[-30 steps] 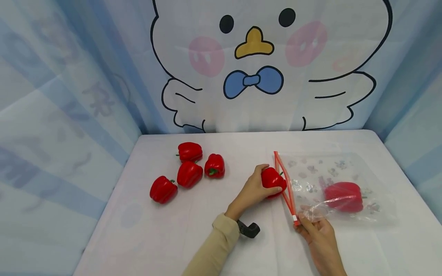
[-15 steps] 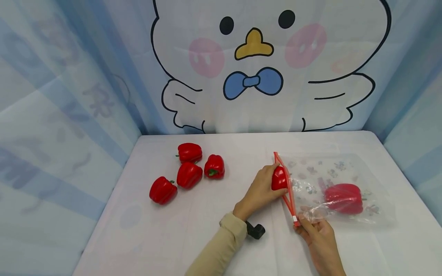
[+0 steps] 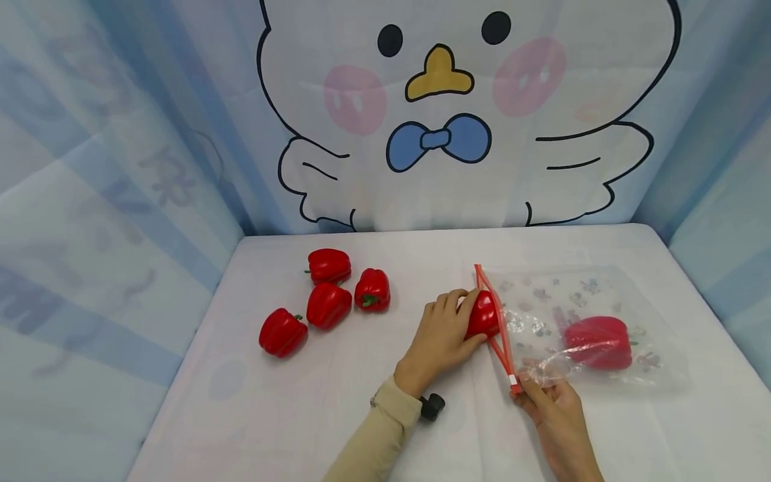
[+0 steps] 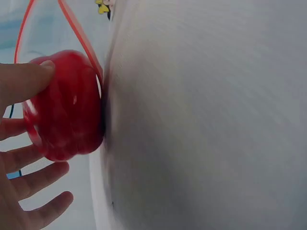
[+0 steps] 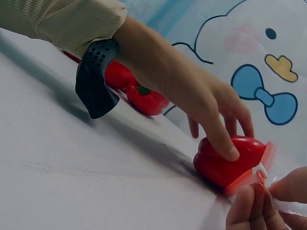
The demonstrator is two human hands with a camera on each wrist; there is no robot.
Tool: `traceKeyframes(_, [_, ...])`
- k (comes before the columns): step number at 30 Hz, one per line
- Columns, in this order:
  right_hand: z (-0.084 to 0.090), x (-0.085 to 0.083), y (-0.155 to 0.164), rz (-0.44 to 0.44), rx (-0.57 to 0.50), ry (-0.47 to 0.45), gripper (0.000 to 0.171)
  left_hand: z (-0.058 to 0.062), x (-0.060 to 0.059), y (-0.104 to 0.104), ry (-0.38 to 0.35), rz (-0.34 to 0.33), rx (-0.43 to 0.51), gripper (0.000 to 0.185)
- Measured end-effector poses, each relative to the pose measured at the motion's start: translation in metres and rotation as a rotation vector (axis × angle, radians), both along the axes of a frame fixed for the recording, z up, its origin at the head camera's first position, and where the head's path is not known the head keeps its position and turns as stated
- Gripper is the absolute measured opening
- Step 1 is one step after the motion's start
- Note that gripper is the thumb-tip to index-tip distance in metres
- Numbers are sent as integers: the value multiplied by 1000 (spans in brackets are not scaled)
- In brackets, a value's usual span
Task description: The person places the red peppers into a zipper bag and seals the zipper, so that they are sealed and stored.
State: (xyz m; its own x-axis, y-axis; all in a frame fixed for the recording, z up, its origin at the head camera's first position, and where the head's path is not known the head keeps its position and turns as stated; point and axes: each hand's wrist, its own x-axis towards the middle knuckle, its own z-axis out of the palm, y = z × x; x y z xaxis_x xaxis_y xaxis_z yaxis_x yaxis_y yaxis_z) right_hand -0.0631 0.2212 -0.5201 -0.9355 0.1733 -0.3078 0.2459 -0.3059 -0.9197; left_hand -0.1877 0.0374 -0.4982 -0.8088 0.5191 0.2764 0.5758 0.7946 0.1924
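Four red peppers (image 3: pixel 328 306) lie on our counter (image 3: pixel 241 415), a fifth pepper (image 3: pixel 598 343) sits inside one clear bag (image 3: pixel 542 281) whose edge our right hand (image 3: pixel 555 410) pinches, and our loosely spread left hand (image 3: pixel 438 338) touches a sixth pepper (image 3: pixel 484 314) at the bag's mouth.

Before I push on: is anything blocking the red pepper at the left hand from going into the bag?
Nothing visible. The red pepper sits at the bag's mouth, between its orange strips. The right hand holds the near corner, beside the path; the pepper inside lies farther in.
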Motion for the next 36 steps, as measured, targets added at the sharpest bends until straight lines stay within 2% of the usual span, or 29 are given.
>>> traceKeyframes(4, [0,0,1,-1,-19,41,12,1,1,-1,37,14,-37,78])
traceKeyframes(12, [1,-1,1,7,18,-23,17,1,-3,5,96,-19,-43,74])
traceKeyframes(16, [0,0,-1,5,17,-2,16,-1,-8,12,88,-41,-16,72])
traceKeyframes(19, [0,1,-1,10,15,21,15,-3,-10,16,-7,-52,83,70])
traceKeyframes(24, [0,1,-1,12,17,39,15,-10,-12,24,-288,-50,383,67])
traceKeyframes(27, [0,1,0,11,13,52,15,-14,-14,29,-424,-44,542,66])
traceKeyframes(30, [0,1,1,9,11,49,15,-14,-17,34,-502,-42,633,67])
traceKeyframes(36, [0,1,0,-1,3,34,13,-14,-24,46,-605,-85,720,57])
